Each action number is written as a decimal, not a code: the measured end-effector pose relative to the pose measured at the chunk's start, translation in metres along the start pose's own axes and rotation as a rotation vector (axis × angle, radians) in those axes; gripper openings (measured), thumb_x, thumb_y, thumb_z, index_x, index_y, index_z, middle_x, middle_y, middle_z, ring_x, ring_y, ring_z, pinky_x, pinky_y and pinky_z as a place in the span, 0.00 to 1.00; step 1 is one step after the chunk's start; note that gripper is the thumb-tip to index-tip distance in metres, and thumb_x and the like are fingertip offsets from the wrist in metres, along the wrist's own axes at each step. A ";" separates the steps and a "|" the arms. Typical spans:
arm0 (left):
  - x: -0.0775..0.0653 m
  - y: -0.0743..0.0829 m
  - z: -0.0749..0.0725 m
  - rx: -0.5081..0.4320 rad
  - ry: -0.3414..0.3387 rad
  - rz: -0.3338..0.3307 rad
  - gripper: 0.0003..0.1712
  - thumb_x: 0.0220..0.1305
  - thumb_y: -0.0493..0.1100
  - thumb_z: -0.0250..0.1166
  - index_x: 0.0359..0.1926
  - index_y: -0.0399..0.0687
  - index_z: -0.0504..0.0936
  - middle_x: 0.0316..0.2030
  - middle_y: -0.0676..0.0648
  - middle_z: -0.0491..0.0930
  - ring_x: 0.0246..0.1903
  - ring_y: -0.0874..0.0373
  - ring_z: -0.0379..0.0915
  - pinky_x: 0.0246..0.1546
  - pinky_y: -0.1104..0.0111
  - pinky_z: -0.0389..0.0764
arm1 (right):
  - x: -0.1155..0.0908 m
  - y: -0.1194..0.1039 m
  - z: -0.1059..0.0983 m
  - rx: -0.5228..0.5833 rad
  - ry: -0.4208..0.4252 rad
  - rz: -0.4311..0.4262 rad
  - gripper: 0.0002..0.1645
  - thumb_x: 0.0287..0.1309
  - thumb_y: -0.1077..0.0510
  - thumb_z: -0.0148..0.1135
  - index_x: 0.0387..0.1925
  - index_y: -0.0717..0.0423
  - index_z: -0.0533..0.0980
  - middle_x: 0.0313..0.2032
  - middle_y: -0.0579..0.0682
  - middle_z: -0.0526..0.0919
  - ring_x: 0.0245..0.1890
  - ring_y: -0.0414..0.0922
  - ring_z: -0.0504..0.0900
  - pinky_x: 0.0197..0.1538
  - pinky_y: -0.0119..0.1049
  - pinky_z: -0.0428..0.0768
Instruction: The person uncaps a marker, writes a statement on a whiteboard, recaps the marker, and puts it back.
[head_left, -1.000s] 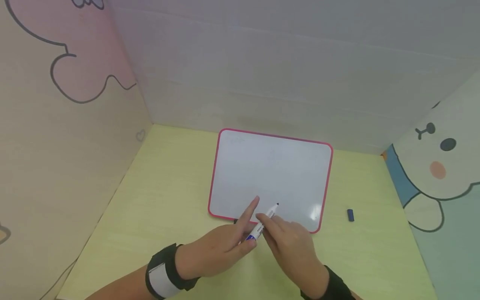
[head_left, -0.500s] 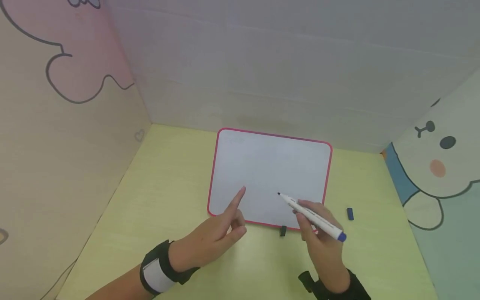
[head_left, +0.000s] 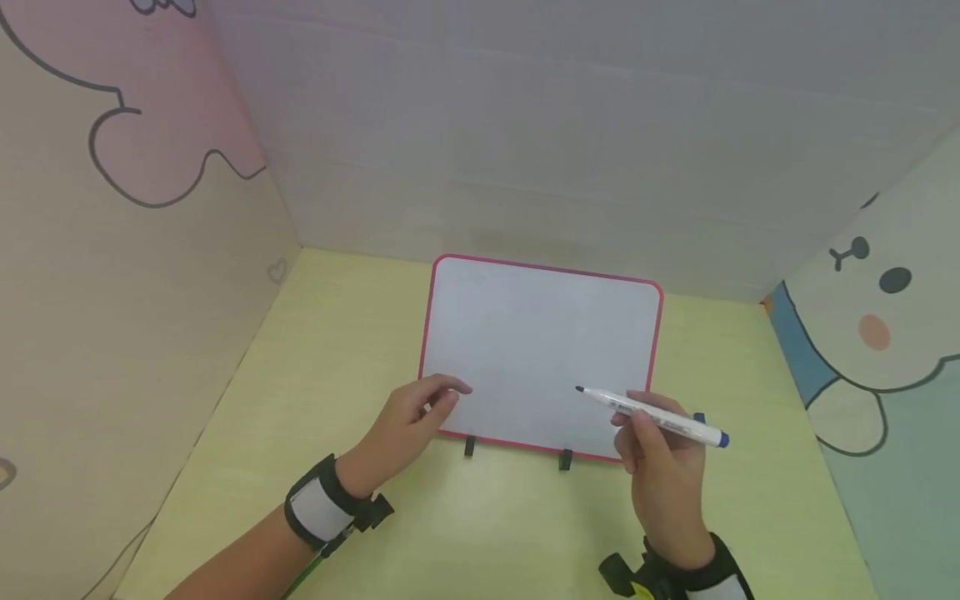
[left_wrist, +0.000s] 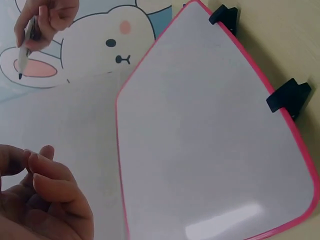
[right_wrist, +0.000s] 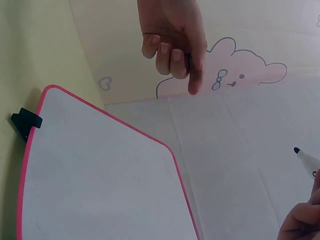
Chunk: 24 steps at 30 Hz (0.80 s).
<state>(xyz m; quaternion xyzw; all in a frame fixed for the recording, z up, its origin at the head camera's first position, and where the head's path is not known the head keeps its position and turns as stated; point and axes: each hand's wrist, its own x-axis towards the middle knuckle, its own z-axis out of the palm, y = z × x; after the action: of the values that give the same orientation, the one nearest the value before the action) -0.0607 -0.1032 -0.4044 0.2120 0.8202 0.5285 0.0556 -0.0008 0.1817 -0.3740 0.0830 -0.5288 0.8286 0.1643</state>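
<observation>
The yellow table bears a pink-framed whiteboard. The right hand, at its near right corner, pinches an uncapped marker; the left hand, fingers loosely bent with nothing visibly held, hovers by the near left corner. The marker slants from its blue end, right and near, to a dark tip pointing left, raised off the board. Black clips grip the near edge. A blue cap is mostly hidden behind the marker.
</observation>
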 end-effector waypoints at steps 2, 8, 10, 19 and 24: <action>0.004 -0.013 -0.004 -0.002 0.057 -0.040 0.10 0.70 0.42 0.54 0.46 0.49 0.80 0.34 0.51 0.78 0.33 0.59 0.68 0.29 0.72 0.73 | -0.001 0.000 -0.001 -0.033 0.023 0.029 0.13 0.63 0.77 0.44 0.45 0.76 0.72 0.30 0.54 0.84 0.15 0.45 0.61 0.17 0.37 0.53; 0.024 -0.062 -0.021 0.013 0.238 -0.219 0.14 0.70 0.46 0.54 0.47 0.44 0.79 0.43 0.42 0.80 0.41 0.55 0.71 0.41 0.66 0.74 | -0.001 0.000 -0.002 -0.057 0.050 0.056 0.11 0.63 0.76 0.45 0.44 0.76 0.72 0.28 0.53 0.83 0.15 0.44 0.60 0.17 0.37 0.53; 0.031 -0.075 -0.027 0.014 0.284 -0.278 0.15 0.70 0.49 0.54 0.48 0.45 0.78 0.45 0.43 0.79 0.44 0.54 0.71 0.46 0.63 0.73 | -0.002 0.000 -0.003 -0.070 0.051 0.059 0.11 0.63 0.75 0.46 0.44 0.76 0.72 0.28 0.52 0.84 0.15 0.44 0.60 0.17 0.37 0.53; 0.061 -0.104 -0.028 -0.157 0.303 -0.385 0.21 0.72 0.46 0.51 0.61 0.44 0.72 0.53 0.40 0.76 0.53 0.48 0.72 0.57 0.55 0.72 | -0.003 -0.001 -0.002 -0.109 0.059 0.084 0.11 0.64 0.73 0.46 0.44 0.73 0.74 0.28 0.51 0.83 0.15 0.44 0.60 0.18 0.37 0.55; 0.069 -0.112 -0.023 -0.237 0.249 -0.476 0.22 0.73 0.48 0.49 0.61 0.44 0.72 0.53 0.41 0.76 0.52 0.49 0.73 0.56 0.56 0.75 | -0.004 0.000 -0.002 -0.109 0.056 0.094 0.11 0.65 0.73 0.46 0.44 0.75 0.72 0.28 0.50 0.83 0.16 0.45 0.60 0.18 0.36 0.56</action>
<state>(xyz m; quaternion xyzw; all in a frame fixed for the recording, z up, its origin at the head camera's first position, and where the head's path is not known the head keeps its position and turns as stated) -0.1627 -0.1341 -0.4847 -0.0609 0.7800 0.6145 0.1015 0.0028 0.1830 -0.3756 0.0261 -0.5718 0.8071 0.1444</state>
